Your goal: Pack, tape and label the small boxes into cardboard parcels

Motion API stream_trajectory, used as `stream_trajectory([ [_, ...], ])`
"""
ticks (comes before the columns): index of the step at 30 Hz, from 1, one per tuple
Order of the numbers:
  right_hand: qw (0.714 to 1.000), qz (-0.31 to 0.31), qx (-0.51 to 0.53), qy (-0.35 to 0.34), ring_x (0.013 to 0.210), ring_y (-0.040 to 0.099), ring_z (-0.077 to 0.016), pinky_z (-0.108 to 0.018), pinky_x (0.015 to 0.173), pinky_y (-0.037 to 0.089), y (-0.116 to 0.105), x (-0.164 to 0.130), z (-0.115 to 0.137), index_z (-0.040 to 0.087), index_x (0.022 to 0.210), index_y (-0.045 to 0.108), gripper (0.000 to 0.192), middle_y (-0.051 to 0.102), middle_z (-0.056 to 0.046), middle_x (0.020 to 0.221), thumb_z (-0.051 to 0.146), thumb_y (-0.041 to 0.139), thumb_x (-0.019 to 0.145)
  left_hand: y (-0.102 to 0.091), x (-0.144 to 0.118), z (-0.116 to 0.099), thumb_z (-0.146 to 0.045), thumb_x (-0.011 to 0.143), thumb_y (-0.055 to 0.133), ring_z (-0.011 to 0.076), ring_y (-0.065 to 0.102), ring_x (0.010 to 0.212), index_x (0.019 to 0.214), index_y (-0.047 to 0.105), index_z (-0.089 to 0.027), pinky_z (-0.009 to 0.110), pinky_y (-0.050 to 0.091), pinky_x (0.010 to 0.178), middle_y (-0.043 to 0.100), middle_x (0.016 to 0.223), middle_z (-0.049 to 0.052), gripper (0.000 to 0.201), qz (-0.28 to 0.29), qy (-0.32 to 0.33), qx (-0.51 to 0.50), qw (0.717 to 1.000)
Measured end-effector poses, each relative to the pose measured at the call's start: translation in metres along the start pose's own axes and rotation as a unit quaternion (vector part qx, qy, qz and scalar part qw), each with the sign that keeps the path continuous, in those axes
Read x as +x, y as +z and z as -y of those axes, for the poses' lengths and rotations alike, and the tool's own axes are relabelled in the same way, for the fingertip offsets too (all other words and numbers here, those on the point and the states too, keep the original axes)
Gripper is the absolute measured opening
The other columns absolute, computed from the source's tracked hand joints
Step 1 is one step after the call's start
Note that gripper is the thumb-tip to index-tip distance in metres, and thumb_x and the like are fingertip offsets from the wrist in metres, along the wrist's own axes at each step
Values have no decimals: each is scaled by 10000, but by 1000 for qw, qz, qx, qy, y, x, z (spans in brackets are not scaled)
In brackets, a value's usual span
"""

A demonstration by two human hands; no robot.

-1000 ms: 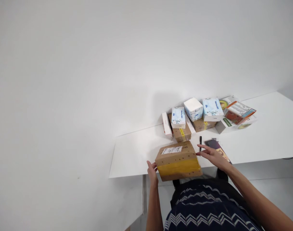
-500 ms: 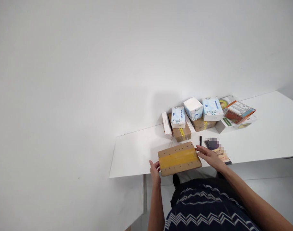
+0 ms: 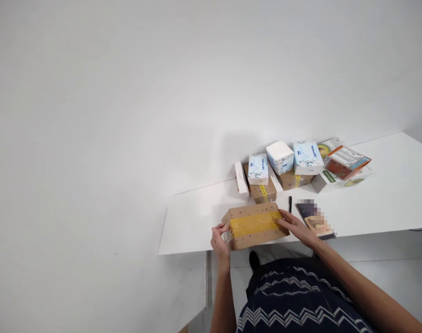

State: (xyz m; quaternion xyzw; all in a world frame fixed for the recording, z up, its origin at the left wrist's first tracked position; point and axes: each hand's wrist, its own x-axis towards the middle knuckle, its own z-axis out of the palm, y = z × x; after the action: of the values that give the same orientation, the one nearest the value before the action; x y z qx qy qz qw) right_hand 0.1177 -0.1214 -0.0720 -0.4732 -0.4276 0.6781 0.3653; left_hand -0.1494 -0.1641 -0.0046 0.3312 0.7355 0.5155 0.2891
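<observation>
Turned since half a second ago so its taped face tilts up, the cardboard parcel [image 3: 254, 225] is gripped at both ends by the hands, left [image 3: 218, 240] and right [image 3: 296, 226], at the worktop [image 3: 190, 222] front edge, and is best rotated slowly with even pressure.

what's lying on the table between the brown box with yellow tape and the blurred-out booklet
In the head view, a slim black pen lies there on the white table, beside the right hand gripping the brown cardboard box; the booklet lies farther right.
</observation>
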Motion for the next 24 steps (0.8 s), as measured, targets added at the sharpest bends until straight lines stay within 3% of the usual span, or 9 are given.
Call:
stream_trajectory([
  [6, 992, -23, -106, 63, 1139, 573, -247, -386, 980, 448, 7, 12, -37, 176, 1285, 506, 577, 619, -86, 1242, 497, 501, 806, 23, -25, -34, -491, 923, 309, 233, 535, 1055, 822, 712, -183, 391, 406, 952, 610, 1066, 108, 517, 91, 187, 95, 974],
  [11, 955, -32, -290, 61, 962, 652, -226, -344, 898, 476, -5, 27, -53, 166, 1192, 573, 419, 665, -102, 1140, 355, 461, 835, 54, -45, -39, -344, 918, 406, 257, 446, 1160, 971, 716, -243, 448, 313, 1034, 606, 1119, 82, 330, 176, 315, 227, 905],
  [15, 901, -91, -419, 68, 976, 642, -264, -357, 859, 463, -18, 40, -51, 96, 1184, 539, 390, 662, -186, 1075, 286, 451, 855, 69, -53, -41, -301, 888, 484, 285, 430, 1168, 1013, 699, -237, 466, 309, 1016, 615, 1124, 93, 257, 177, 371, 284, 866],
  [20, 841, -136, -502, 146, 962, 641, -318, -398, 797, 457, -29, 52, -53, 50, 1200, 458, 428, 661, -244, 989, 349, 437, 893, 71, -51, -42, -242, 895, 470, 270, 442, 1154, 980, 691, -219, 464, 339, 996, 614, 1112, 80, 238, 154, 395, 313, 850],
  [24, 843, -128, -484, 198, 997, 623, -354, -419, 804, 447, -32, 59, -60, -1, 1124, 496, 363, 634, -299, 1032, 270, 441, 889, 72, -51, -40, -206, 891, 471, 246, 458, 1140, 937, 684, -214, 458, 362, 994, 610, 1093, 59, 218, 120, 402, 318, 851],
])
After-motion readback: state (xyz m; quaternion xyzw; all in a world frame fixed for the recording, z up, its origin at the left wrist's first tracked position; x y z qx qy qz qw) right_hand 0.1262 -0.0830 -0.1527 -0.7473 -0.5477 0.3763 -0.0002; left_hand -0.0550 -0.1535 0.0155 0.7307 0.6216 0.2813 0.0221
